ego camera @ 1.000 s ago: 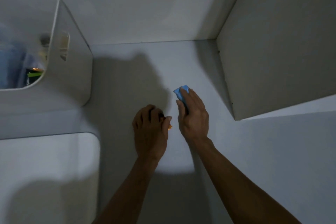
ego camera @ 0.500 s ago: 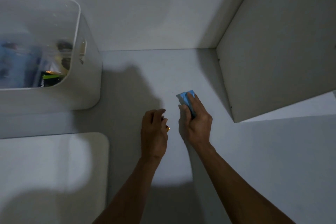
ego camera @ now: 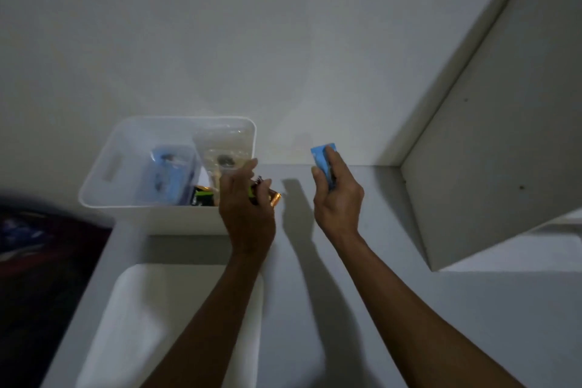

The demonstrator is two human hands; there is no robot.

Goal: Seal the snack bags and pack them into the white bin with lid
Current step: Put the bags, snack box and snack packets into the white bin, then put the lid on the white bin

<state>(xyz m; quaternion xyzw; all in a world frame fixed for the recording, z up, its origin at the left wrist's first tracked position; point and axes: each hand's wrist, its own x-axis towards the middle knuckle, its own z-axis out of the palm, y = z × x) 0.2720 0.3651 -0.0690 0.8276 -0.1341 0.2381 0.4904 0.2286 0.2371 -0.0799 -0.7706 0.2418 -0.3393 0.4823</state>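
Landmark: white bin [ego camera: 104, 198], open-topped, standing against the wall on a white shelf surface [ego camera: 409, 293].

Contents of bin: a blue-printed clear bag [ego camera: 167, 176] at its middle; a clear bag [ego camera: 225, 148] at its far right corner; a green-and-black packet [ego camera: 203, 197] at its near right. Whether these are sealed cannot be told in the dim, blurred view.

Lid [ego camera: 132, 324]: white, rounded corners, lying flat just in front of the bin, not yet fitted.

Left hand [ego camera: 247, 211]: raised over the bin's near right corner, fingers curled round a small packet with orange end [ego camera: 274, 198], which protrudes from the hand on the side away from the bin.

Right hand [ego camera: 338, 198]: well to the right of the bin, held above the shelf surface, fingers and thumb closed on a small blue packet [ego camera: 322, 157], whose upper end stands clear above the fingertips.

Progress, as judged: packing partly done, several items already inside. Left: the two held packets to go in, then the lid on.

Other: a white side panel [ego camera: 488, 151], far right of the bin; a dark patterned mass [ego camera: 37, 246] to its left.
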